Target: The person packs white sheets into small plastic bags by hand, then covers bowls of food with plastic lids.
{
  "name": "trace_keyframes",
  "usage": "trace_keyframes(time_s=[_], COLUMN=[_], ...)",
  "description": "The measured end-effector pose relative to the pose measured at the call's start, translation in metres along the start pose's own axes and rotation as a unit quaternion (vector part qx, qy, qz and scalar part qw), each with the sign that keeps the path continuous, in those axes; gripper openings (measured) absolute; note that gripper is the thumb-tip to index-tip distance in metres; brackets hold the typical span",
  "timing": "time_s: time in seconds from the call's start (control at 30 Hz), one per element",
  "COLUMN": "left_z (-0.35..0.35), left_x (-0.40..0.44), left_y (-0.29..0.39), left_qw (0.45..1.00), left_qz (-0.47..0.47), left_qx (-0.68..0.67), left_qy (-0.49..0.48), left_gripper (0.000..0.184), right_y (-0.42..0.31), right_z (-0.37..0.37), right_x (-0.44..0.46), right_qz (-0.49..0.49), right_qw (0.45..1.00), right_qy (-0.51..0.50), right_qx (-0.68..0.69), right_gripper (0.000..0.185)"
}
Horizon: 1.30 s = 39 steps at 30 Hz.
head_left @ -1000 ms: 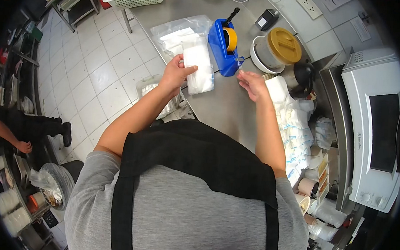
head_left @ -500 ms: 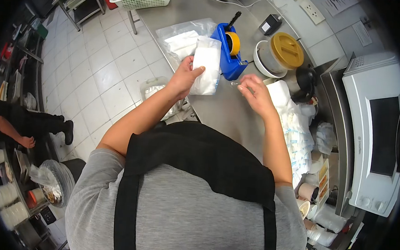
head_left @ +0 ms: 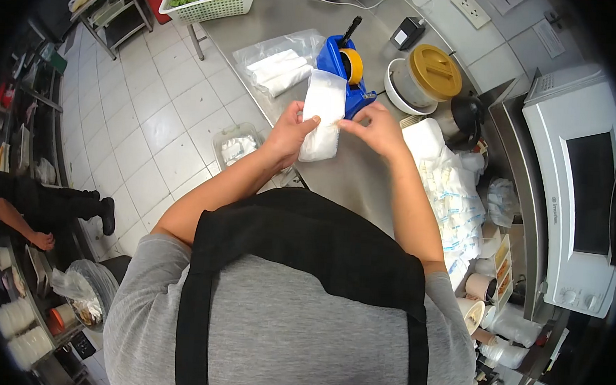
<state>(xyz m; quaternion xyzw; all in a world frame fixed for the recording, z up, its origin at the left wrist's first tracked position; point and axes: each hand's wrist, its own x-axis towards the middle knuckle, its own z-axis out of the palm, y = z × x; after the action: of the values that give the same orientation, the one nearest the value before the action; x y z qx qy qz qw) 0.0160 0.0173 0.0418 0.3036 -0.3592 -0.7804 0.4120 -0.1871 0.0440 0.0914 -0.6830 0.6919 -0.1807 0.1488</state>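
Observation:
My left hand (head_left: 295, 132) grips the left side of a white packet (head_left: 324, 113) in clear plastic, thumb on top. At the packet's right edge, the thumb and finger of my right hand (head_left: 375, 130) are pressed together; the clear strip seen in them earlier is too small to make out. Behind the packet stands a blue tape dispenser (head_left: 334, 58) with a yellow-cored roll (head_left: 353, 66). Two white rolled packets (head_left: 281, 71) lie to its left on a clear plastic bag (head_left: 312, 39).
Right of the steel table (head_left: 261, 16) are a tub with a yellow lid (head_left: 436, 72), a pile of white packets (head_left: 454, 200) and a microwave (head_left: 579, 200). A basket of greens (head_left: 217, 5) sits at the back left. Another person's hand (head_left: 42, 240) shows at far left.
My right hand has moved from beside the dispenser to the packet's right edge. The packet in my left hand has come nearer to me and away from the rolled packets.

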Motion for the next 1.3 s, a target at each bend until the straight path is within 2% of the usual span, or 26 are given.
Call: trace_keyframes(time_s=[0.1, 0.2, 0.23, 0.33, 0.37, 0.4, 0.47, 0.5, 0.53, 0.6, 0.63, 0.67, 0.73, 0.8, 0.83, 0.93, 0.97, 1.0, 1.03, 1.13, 1.17, 1.23, 1.27, 1.3], left_z=[0.001, 0.004, 0.007, 0.020, 0.024, 0.027, 0.027, 0.022, 0.016, -0.005, -0.005, -0.004, 0.018, 0.025, 0.024, 0.039, 0.047, 0.055, 0.061, 0.083, 0.088, 0.087, 0.081, 0.078], left_x=[-0.001, 0.005, 0.007, 0.004, 0.001, -0.001, 0.000, 0.003, 0.007, 0.015, 0.015, 0.015, -0.007, -0.011, -0.008, -0.003, -0.004, -0.003, -0.001, -0.009, -0.011, -0.007, -0.005, -0.005], left_y=[0.000, -0.003, -0.003, -0.003, -0.002, -0.001, -0.002, -0.005, -0.008, -0.012, -0.006, 0.000, 0.041, 0.041, 0.027, 0.005, -0.001, -0.007, -0.014, -0.023, -0.022, -0.019, -0.014, -0.008], left_qw=[1.000, 0.999, 0.998, 0.999, 0.999, 0.999, 0.999, 0.998, 0.996, 0.996, 0.996, 0.993, 0.959, 0.959, 0.964, 0.968, 0.966, 0.963, 0.948, 0.918, 0.917, 0.917, 0.921, 0.928], left_qz=[0.004, 0.022, 0.026, 0.011, 0.007, 0.005, 0.014, 0.024, 0.034, 0.020, 0.012, -0.057, -0.197, -0.203, -0.168, -0.093, -0.057, -0.020, 0.009, 0.000, -0.026, -0.044, -0.050, -0.046], left_qx=[-0.012, -0.029, -0.033, -0.038, -0.035, -0.032, -0.021, -0.012, -0.004, 0.030, 0.046, -0.014, -0.129, -0.077, -0.014, 0.097, 0.127, 0.156, 0.191, 0.235, 0.225, 0.240, 0.248, 0.244], left_qy=[0.022, 0.040, 0.043, 0.033, 0.018, 0.003, -0.036, -0.061, -0.087, -0.076, -0.073, -0.105, -0.160, -0.184, -0.204, -0.212, -0.216, -0.219, -0.253, -0.320, -0.327, -0.315, -0.298, -0.277], left_gripper=[0.030, 0.028, 0.028, 0.029, 0.028, 0.028, 0.026, 0.024, 0.023, 0.025, 0.026, 0.028, 0.033, 0.040, 0.042, 0.048, 0.048, 0.047, 0.049, 0.051, 0.052, 0.052, 0.051, 0.048], right_y=[0.013, -0.014, -0.020, -0.031, -0.024, -0.023, -0.020, -0.019, -0.015, -0.006, -0.012, -0.015, -0.005, 0.003, 0.005, 0.000, -0.004, -0.008, -0.010, -0.005, 0.011, 0.072, 0.088, 0.116], right_z=[-0.009, -0.019, -0.011, 0.013, 0.022, 0.027, 0.030, 0.027, 0.026, 0.025, 0.019, 0.005, -0.005, -0.008, -0.008, -0.001, 0.010, 0.027, 0.034, 0.030, 0.023, 0.001, -0.021, -0.037], right_x=[-0.009, -0.039, -0.047, -0.055, -0.052, -0.050, -0.046, -0.046, -0.046, -0.049, -0.051, -0.055, -0.061, -0.070, -0.075, -0.092, -0.097, -0.103, -0.109, -0.122, -0.123, -0.143, -0.152, -0.158], right_qz=[0.025, 0.073, 0.032, 0.019, 0.032, 0.059, 0.105, 0.134, 0.107, 0.058, -0.024, -0.132, -0.262, -0.265, -0.267, -0.140, -0.082, -0.022, 0.037, 0.099, 0.100, 0.178, 0.181, 0.168], right_qw=[0.982, 0.953, 0.953, 0.942, 0.950, 0.930, 0.856, 0.825, 0.834, 0.850, 0.919, 0.944, 0.922, 0.915, 0.911, 0.913, 0.892, 0.833, 0.738, 0.738, 0.726, 0.771, 0.743, 0.733], right_qy=[0.139, 0.210, 0.230, 0.238, 0.241, 0.209, 0.141, 0.088, 0.071, 0.042, 0.134, 0.208, 0.283, 0.298, 0.304, 0.383, 0.397, 0.395, 0.378, 0.391, 0.449, 0.478, 0.517, 0.564], right_qx=[0.121, 0.205, 0.196, 0.238, 0.195, 0.296, 0.486, 0.542, 0.537, 0.522, 0.369, 0.218, -0.029, -0.064, -0.081, 0.007, 0.202, 0.387, 0.558, 0.541, 0.512, 0.381, 0.385, 0.340], right_gripper=[0.035, 0.026, 0.022, 0.023, 0.022, 0.022, 0.021, 0.017, 0.015, 0.013, 0.010, 0.009, 0.014, 0.020, 0.022, 0.040, 0.045, 0.051, 0.057, 0.064, 0.054, 0.039, 0.029, 0.030])
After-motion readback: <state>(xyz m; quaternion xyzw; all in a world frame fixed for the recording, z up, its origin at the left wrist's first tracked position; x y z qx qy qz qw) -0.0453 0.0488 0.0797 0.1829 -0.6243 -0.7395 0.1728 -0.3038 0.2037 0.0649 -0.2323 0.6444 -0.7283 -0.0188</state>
